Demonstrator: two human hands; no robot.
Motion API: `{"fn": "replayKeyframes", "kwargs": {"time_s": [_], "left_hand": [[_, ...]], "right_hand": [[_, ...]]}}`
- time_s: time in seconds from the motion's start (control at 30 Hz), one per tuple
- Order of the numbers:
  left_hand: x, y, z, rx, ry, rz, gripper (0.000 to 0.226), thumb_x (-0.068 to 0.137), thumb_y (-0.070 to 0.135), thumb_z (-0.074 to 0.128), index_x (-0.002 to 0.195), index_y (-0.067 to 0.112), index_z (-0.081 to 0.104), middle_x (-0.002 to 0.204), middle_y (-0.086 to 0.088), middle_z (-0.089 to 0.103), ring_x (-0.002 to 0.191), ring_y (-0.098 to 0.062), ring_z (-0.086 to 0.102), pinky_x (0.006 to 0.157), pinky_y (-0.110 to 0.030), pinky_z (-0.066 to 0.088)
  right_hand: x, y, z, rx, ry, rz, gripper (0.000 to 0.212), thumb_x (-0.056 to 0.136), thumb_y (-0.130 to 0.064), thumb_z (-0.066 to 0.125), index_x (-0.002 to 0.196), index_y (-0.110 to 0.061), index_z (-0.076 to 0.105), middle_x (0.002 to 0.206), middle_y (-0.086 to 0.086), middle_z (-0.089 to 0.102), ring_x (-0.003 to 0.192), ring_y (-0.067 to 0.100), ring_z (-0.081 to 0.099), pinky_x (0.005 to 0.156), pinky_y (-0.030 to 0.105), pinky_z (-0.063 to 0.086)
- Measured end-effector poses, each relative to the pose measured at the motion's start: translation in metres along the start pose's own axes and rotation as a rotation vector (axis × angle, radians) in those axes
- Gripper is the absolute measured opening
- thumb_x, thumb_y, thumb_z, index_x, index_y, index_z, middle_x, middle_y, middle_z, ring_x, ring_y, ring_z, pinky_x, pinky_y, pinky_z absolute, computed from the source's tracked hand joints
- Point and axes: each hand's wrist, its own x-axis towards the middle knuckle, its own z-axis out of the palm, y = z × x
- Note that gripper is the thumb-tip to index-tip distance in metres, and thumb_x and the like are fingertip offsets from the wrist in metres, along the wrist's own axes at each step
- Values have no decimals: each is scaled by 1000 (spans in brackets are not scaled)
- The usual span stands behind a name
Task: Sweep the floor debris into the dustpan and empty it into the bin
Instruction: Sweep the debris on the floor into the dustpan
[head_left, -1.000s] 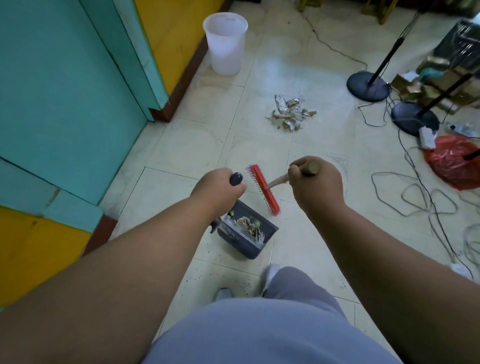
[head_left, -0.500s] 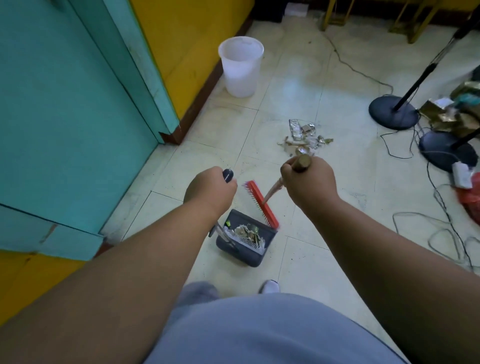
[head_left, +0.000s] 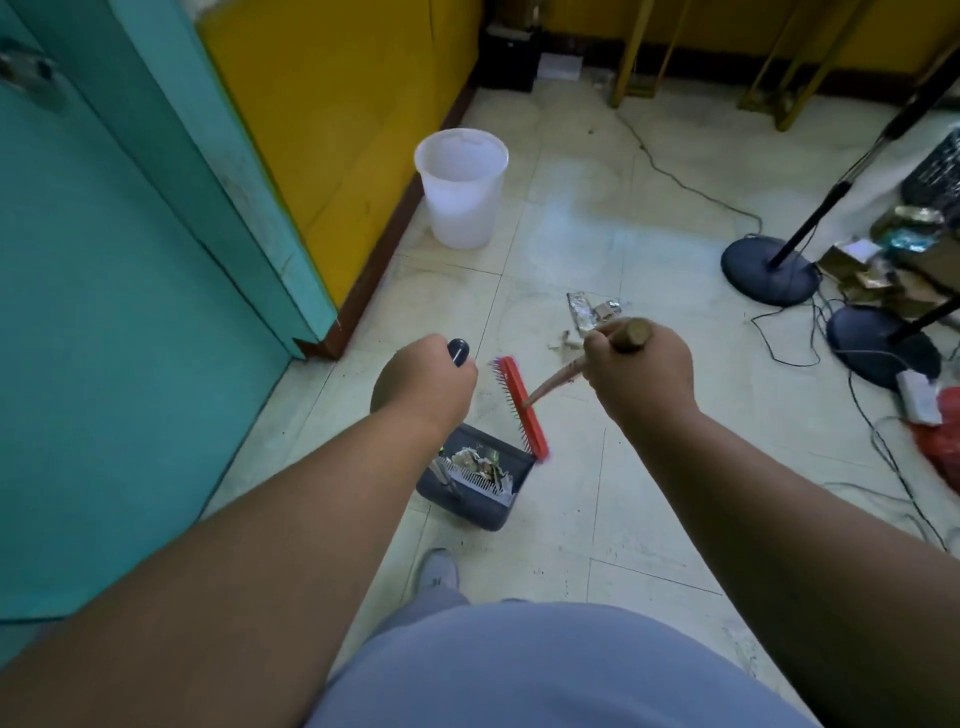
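My left hand (head_left: 423, 382) grips the dark top of the dustpan's long handle. Below it the dark grey dustpan (head_left: 475, 506) holds scraps of paper and foil. My right hand (head_left: 641, 366) grips the wooden broom handle near its top end. The red broom head (head_left: 524, 408) hangs just above the dustpan's far right edge. A small pile of foil and paper debris (head_left: 589, 317) lies on the tiles beyond my right hand, partly hidden by it. The white translucent bin (head_left: 461, 189) stands farther ahead by the yellow wall.
A teal door and frame (head_left: 130, 312) run along the left. Two black stand bases (head_left: 769, 270) with poles, tangled cables (head_left: 878, 447), a red bag (head_left: 943, 447) and boxes crowd the right. Yellow furniture legs (head_left: 631, 52) stand at the back. My shoe (head_left: 439, 569) is below the dustpan.
The view has moved forward toward the bin and debris. Both hands still hold the dustpan handle and broom, and the debris pile now sits close behind my right hand.
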Motion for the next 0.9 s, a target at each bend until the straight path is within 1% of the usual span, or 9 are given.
{"fn": "replayKeyframes", "kwargs": {"time_s": [0.07, 0.2, 0.33, 0.37, 0.5, 0.63, 0.73, 0.83, 0.9], "left_hand": [[38, -3, -8, 2, -15, 25, 21, 97, 35, 50, 88, 16, 52, 67, 1, 45, 56, -12, 40, 46, -25, 24], [105, -3, -23, -15, -17, 54, 23, 96, 34, 50, 83, 15, 52, 66, 0, 45, 56, -13, 41, 46, -26, 23], [159, 11, -27, -69, -7, 47, 25, 95, 32, 50, 78, 14, 51, 64, -1, 45, 54, -14, 41, 47, -26, 23], [172, 16, -27, -89, -11, 41, 25, 94, 31, 50, 76, 14, 49, 63, -1, 44, 54, -14, 40, 47, -26, 23], [218, 37, -24, -176, -1, 1, 22, 94, 30, 51, 77, 14, 52, 64, -1, 45, 54, -14, 39, 48, -25, 24], [271, 61, -35, -272, 50, -78, 24, 94, 29, 53, 79, 11, 55, 63, -2, 46, 54, -14, 39, 48, -25, 24], [309, 80, -57, -319, 72, -106, 28, 96, 30, 53, 74, 13, 52, 65, -4, 47, 56, -16, 41, 49, -25, 26], [342, 102, -71, -395, 108, -107, 28, 95, 34, 54, 71, 19, 51, 66, -4, 50, 59, -20, 47, 53, -29, 43], [359, 112, -80, -468, 119, -128, 26, 94, 37, 55, 74, 19, 54, 68, -4, 54, 62, -21, 51, 62, -40, 56]], "right_hand": [[23, -16, 12, -5, 60, 10, 25, 84, -22, 52, 76, -5, 68, 69, 14, 70, 70, 33, 67, 63, 50, 57], [62, -43, 30, 4, 154, 37, 31, 90, -32, 53, 77, -8, 69, 69, 10, 70, 72, 26, 68, 69, 45, 58], [99, -56, 42, 22, 174, 21, 37, 94, -36, 53, 76, -7, 66, 67, 4, 69, 101, 21, 68, 81, 44, 55], [111, -57, 46, 21, 179, 26, 38, 94, -38, 53, 76, -7, 66, 67, 3, 69, 101, 22, 69, 81, 45, 55], [164, -55, 68, 90, 213, 92, 43, 85, -50, 51, 77, -9, 65, 66, 7, 68, 70, 28, 69, 70, 47, 58], [225, -59, 88, 88, 149, 149, 48, 81, -54, 48, 76, -10, 65, 68, 9, 68, 70, 29, 68, 68, 49, 58], [277, -78, 100, 4, 73, 126, 42, 89, -47, 51, 76, -9, 65, 71, 10, 68, 72, 29, 66, 71, 47, 57], [322, -98, 112, -35, 14, 108, 41, 92, -43, 50, 71, -11, 63, 69, 9, 66, 72, 28, 65, 69, 41, 56], [342, -107, 125, -63, -27, 108, 39, 91, -42, 48, 68, -13, 60, 68, 7, 64, 70, 28, 63, 66, 39, 54]]}}
